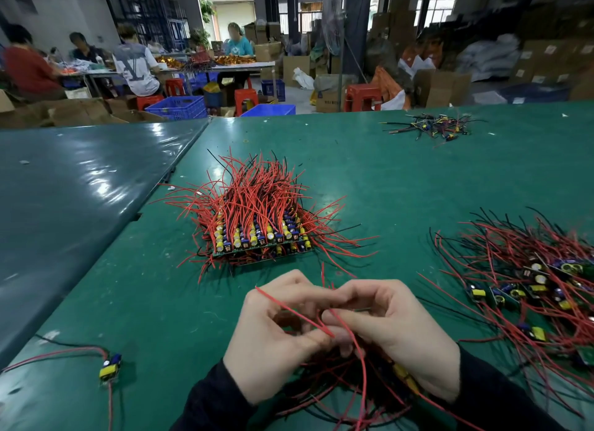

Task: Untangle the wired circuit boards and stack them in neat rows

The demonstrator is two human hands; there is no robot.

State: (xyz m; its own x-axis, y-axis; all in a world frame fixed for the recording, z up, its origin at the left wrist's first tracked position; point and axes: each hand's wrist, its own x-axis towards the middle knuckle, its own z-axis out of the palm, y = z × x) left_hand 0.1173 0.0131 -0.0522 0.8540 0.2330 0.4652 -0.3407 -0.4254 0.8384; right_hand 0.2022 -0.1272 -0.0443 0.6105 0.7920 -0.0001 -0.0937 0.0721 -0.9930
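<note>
My left hand (276,337) and my right hand (398,331) meet low in the middle of the view, fingers curled round a bundle of small circuit boards with red and black wires (353,385). Red wires stick up between the fingers; the boards are mostly hidden under my hands. Beyond them stands a stack of boards in neat rows (257,234), their red wires fanning upward and outward. A tangled heap of wired boards (527,289) lies on the right. One single board (111,366) with wires lies at the near left.
The green table (385,180) meets a darker glossy table (80,186) on the left. A small pile of wire scraps and parts (434,128) sits far right. Behind are people at benches, blue crates (180,107), red stools and cardboard boxes.
</note>
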